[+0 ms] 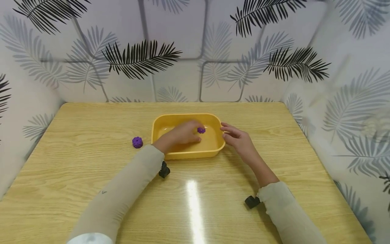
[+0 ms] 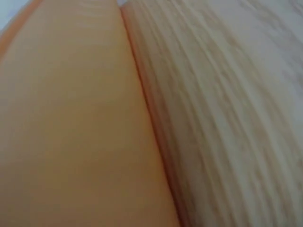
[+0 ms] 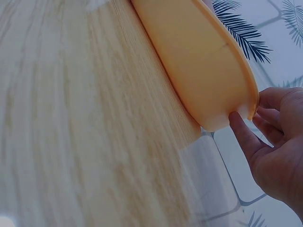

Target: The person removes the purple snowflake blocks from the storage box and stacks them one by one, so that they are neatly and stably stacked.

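A yellow plastic basin stands on the wooden table. My left hand is down inside it, blurred, with thumb and fingers spread around a small purple flower-shaped piece; contact with the piece cannot be made out. The left wrist view has only the outer wall of the basin and wood grain, the hand being out of sight there. At the basin's right end, my right hand touches the rim and outer wall with its fingertips. In the right wrist view, the thumb lies against the wall.
Left of the basin, a purple notched round piece lies on the table. Leaf-patterned covering rises behind the table and along its sides. Black wrist cameras sit under both forearms.
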The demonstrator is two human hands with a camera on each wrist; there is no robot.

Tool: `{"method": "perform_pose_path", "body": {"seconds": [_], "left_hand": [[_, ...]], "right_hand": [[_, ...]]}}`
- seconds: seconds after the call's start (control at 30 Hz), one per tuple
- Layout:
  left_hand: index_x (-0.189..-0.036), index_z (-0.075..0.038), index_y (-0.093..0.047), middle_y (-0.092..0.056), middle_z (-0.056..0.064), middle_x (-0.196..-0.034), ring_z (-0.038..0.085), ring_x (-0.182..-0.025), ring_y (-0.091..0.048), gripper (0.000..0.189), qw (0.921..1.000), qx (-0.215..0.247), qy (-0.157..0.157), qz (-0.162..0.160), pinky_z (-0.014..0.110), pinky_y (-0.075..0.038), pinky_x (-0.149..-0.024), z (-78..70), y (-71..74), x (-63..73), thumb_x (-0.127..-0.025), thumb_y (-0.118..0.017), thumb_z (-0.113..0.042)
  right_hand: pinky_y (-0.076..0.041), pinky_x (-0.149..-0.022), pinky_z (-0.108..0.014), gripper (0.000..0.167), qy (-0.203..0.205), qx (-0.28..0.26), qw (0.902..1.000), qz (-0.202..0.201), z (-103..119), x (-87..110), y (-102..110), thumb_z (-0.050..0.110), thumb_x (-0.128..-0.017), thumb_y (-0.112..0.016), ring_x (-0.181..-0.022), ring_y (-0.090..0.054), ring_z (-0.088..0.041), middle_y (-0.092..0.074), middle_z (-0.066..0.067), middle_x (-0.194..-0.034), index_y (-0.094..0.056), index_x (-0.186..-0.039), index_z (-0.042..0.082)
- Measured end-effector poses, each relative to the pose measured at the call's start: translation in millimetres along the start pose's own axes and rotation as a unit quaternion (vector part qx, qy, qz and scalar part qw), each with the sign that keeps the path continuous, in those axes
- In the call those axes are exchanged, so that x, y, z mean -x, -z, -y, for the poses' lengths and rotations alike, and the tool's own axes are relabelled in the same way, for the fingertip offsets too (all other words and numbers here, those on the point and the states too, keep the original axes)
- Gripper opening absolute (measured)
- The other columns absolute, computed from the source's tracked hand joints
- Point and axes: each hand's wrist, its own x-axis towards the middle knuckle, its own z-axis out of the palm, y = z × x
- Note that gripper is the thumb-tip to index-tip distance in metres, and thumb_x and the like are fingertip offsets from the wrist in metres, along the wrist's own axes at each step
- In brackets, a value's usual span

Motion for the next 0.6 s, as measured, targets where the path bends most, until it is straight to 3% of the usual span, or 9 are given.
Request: {"method": "perform_pose_path", "body": {"seconds": [0.27, 0.6], "left_hand": [[-0.137, -0.005, -0.059, -0.062, 0.013, -0.13, 0.026, -0.121, -0.056, 0.046, 0.9994, -0.01, 0.03, 0.011, 0.038, -0.041, -0.111, 0.3, -1.8, -1.4, -0.095, -0.07, -0.019], [-0.127, 0.0, -0.065, -0.065, 0.013, -0.123, 0.025, -0.114, -0.057, 0.04, 0.9982, 0.004, 0.058, 0.014, 0.036, -0.044, -0.107, 2.2, -3.3, -3.4, -0.093, -0.074, -0.02]], "right_hand": [[-0.053, -0.093, -0.021, 0.04, -0.002, 0.005, 1.0, -0.002, -0.4, -1.2, 0.1, 0.019, -0.102, -0.061, -0.137, -0.051, -0.026, -0.045, 0.004, -0.157, -0.059, -0.139, 0.004], [-0.052, -0.093, -0.019, 0.04, -0.002, 0.011, 0.9999, -0.001, 1.5, -1.0, 0.1, 0.018, -0.102, -0.06, -0.138, -0.05, -0.026, -0.045, 0.003, -0.157, -0.058, -0.139, 0.003]]}}
